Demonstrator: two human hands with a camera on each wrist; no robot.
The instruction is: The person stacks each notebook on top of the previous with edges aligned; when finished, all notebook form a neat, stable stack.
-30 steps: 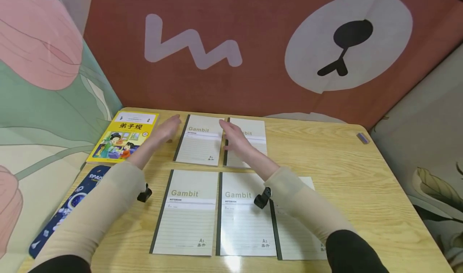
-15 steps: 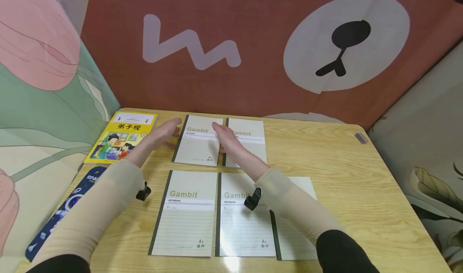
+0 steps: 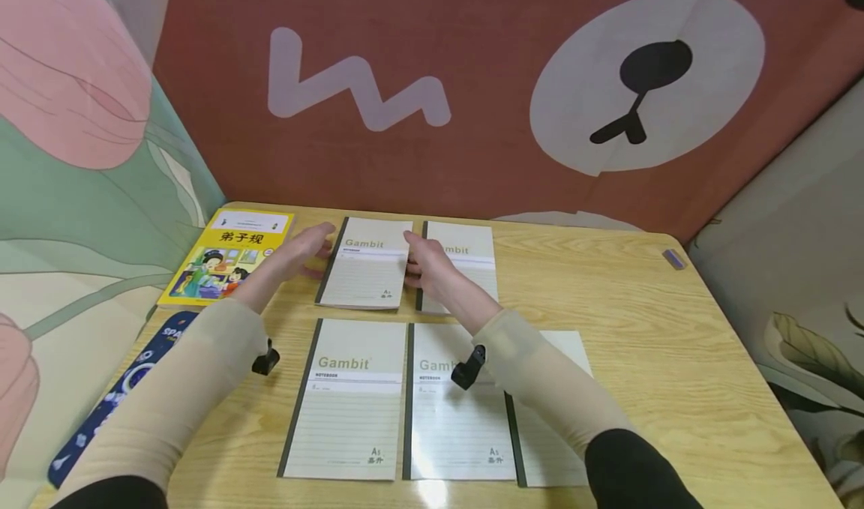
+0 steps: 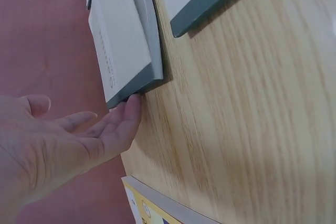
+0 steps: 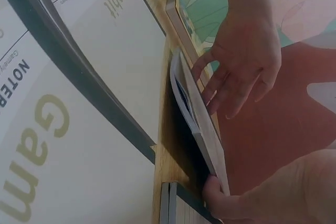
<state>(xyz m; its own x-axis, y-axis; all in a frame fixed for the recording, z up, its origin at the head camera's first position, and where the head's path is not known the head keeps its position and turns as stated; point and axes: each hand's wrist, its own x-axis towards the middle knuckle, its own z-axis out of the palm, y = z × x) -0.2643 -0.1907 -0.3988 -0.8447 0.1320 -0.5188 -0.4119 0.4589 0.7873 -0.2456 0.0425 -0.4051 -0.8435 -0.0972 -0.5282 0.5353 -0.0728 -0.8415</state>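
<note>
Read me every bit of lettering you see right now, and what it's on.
"Gambit": far-left notebook, near-left notebook; partly covered on far-right notebook, near-middle notebook.
"NOTEBOOK": near-left and near-middle notebooks.
"A5": same two; characters beneath unclear.
"弟子规": yellow book.
"SPA": blue item; the rest hidden by the left sleeve.
Remaining fine print: too small to read.

We saw one dark-spined white notebook (image 3: 367, 273), "Gambit" lettered in gold on its upward-facing cover. Slightly bowed, its pages parted a little at the near edge, it sat near the table's (image 3: 607, 291) far side, spine at the left hand (image 3: 304, 253), opposite edge gripped by the right hand (image 3: 430, 266).
</note>
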